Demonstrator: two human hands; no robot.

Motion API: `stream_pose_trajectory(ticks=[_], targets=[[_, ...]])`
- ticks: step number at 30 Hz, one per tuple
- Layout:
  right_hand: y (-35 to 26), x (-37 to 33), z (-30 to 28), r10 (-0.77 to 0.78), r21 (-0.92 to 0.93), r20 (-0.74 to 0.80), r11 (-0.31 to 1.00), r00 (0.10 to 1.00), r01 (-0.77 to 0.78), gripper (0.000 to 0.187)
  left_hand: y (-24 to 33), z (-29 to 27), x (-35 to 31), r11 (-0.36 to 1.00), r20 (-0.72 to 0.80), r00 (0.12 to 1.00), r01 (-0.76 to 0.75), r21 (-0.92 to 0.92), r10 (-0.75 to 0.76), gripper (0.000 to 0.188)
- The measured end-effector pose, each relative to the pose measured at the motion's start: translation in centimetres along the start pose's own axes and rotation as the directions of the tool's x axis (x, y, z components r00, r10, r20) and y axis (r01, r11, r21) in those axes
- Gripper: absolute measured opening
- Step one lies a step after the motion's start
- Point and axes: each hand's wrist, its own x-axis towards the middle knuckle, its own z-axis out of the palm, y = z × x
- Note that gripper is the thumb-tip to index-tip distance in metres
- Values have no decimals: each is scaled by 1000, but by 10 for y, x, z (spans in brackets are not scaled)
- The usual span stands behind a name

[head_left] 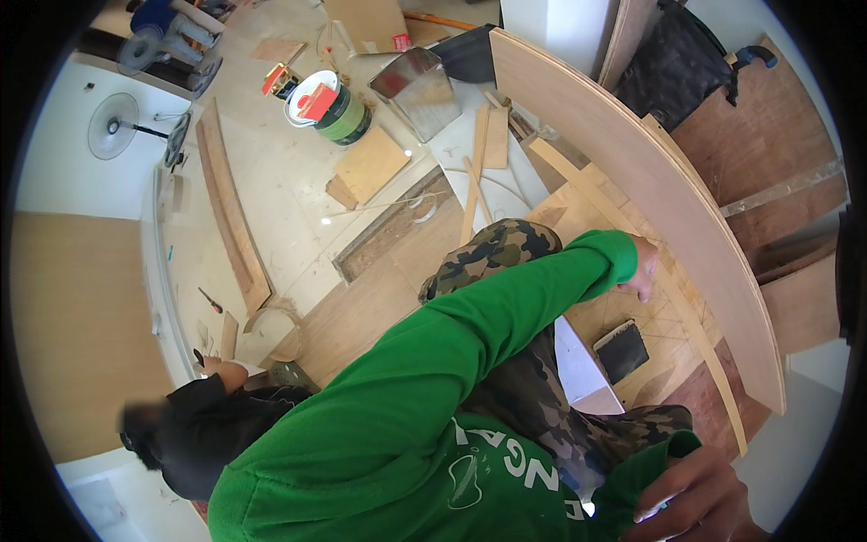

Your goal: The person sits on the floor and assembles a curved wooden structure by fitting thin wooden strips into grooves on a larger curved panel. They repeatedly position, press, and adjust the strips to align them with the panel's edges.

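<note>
My left arm, in a green sleeve, reaches across to a long, thin wooden strip (pixel 700 336). At the strip's inner edge, my left hand (pixel 643 265) is closed with its fingers bent downward over it; the grip is partly hidden. The strip lies along a tall, pale plywood panel (pixel 650 181) standing on edge. Close to me at the lower right, my right hand (pixel 700 499) has curled fingers, and what they hold, if anything, is not clear. A dark rectangular block (pixel 621 351) lies on the wooden surface between my knees and the strip.
A person in black (pixel 226 415) sits at the lower left; another person (pixel 167 23) is far back. A green-and-black bucket (pixel 339 117), wood offcuts (pixel 495 137), a long board (pixel 226 203) and a screwdriver (pixel 210 301) lie about. A fan (pixel 115 126) stands left.
</note>
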Motion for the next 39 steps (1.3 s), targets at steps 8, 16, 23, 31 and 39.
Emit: stream_pose_trajectory(ticks=[8,16,23,31,39], targets=[[-1,5,-5,34,97,32,995,999,-37,65,-4,1,0,1000,-45,999,-23,6,24,37],[-1,7,-11,61,75,128,995,990,-71,62,-4,2,0,999,-51,998,-42,22,43,36],[4,4,-7,87,83,148,992,985,-100,51,-4,3,3,999,-48,999,-18,42,20,37],[19,-26,-52,179,-132,-130,972,975,-196,14,-3,-1,-5,997,-65,995,-80,20,81,35],[98,-145,-91,494,-400,-722,276,486,-874,10,-12,10,8,994,-157,985,-62,91,75,33]])
